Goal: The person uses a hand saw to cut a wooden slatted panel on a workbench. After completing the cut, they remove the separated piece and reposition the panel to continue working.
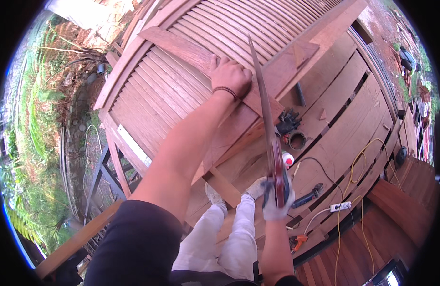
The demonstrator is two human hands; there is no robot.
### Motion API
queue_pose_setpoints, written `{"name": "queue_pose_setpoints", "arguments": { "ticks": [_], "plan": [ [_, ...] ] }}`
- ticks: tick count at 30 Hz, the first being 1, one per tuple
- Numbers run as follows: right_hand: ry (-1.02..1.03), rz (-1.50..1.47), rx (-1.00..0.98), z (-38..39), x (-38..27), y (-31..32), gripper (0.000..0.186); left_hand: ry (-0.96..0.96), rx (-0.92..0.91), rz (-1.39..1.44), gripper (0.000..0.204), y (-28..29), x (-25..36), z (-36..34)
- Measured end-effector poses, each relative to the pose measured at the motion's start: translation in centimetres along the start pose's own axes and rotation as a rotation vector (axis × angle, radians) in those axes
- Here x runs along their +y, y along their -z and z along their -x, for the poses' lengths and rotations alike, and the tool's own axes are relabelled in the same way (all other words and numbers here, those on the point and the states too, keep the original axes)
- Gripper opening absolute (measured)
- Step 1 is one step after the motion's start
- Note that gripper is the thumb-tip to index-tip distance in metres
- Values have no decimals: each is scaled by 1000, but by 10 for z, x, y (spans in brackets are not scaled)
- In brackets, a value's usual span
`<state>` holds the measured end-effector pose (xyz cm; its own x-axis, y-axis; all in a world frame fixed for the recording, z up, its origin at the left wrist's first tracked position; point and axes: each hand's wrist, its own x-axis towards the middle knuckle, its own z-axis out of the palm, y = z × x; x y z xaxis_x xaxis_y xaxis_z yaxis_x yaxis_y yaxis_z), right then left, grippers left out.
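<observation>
My bare left hand (229, 77), with a braided band on the wrist, presses down on a reddish wooden board (182, 47) with its fingers curled over it. The board lies slantwise across a louvered wooden shutter (158, 86). In my right hand (278, 202), which wears a pale grey glove, is the reddish-brown handle of a handsaw (263, 95). Its long blade points up and away, seen nearly edge-on beside the board's near right end. Whether the teeth touch the wood I cannot tell. A small wooden offcut (303, 51) rests on the shutter's frame to the right.
On the plank deck (346, 128), gapped in places, are dark work gloves (289, 121), a round tin (296, 140), a white bottle with a red cap (287, 159), an angle grinder (308, 195), an orange power tool (298, 242) and a white power strip (340, 206) with trailing cords.
</observation>
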<state>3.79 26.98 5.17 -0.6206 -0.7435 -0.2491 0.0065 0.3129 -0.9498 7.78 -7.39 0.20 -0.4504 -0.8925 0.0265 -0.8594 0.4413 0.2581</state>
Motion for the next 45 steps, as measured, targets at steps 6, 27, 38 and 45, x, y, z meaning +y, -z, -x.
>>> {"name": "queue_pose_setpoints", "arguments": {
  "ticks": [6, 27, 38, 45],
  "plan": [
    [-327, -144, 70, 82, 14, 40, 55, -29, 77, 7, 37, 0, -9, 3],
    [-76, 7, 17, 57, 31, 25, 45, 29, 11, -14, 42, 0, -12, -3],
    [224, 164, 91, -11, 39, -7, 40, -1, -26, -7, 43, -4, 0, 5],
    [-175, -252, 155, 62, 27, 29, 46, -29, 56, 12, 41, 0, -2, -1]
  ]
}}
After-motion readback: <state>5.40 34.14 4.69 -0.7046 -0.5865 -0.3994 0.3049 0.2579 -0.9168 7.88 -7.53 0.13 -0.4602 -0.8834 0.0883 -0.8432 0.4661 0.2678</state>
